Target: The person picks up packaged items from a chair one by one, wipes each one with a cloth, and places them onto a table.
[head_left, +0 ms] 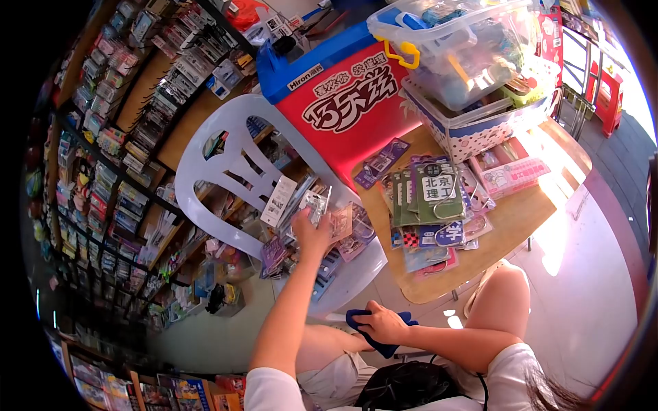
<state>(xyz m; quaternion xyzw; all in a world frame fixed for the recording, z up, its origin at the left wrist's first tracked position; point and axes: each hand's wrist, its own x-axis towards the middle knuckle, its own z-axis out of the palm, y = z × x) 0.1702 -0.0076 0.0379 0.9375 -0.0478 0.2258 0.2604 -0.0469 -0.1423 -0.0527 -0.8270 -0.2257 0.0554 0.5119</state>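
Note:
My left hand point(312, 233) reaches over a grey-white plastic chair point(223, 147), its fingers closed on a small shiny clear packet point(316, 205). Around it on the seat lies a pile of packaged small goods, among them a white card point(279, 201), a pinkish packet point(340, 222) and purple packets point(274, 255). What is inside the held packet is too small to make out. Near my knees, my right hand point(385, 325) grips a folded dark blue cloth point(388, 349).
A wooden table point(490, 253) at the right bears stacked green packets point(439, 192), a pink box point(514, 177) and a patterned basket point(473, 137) under a clear bin point(459, 65). Behind stands a red and blue freezer point(349, 103). Shelves of goods point(130, 144) line the left.

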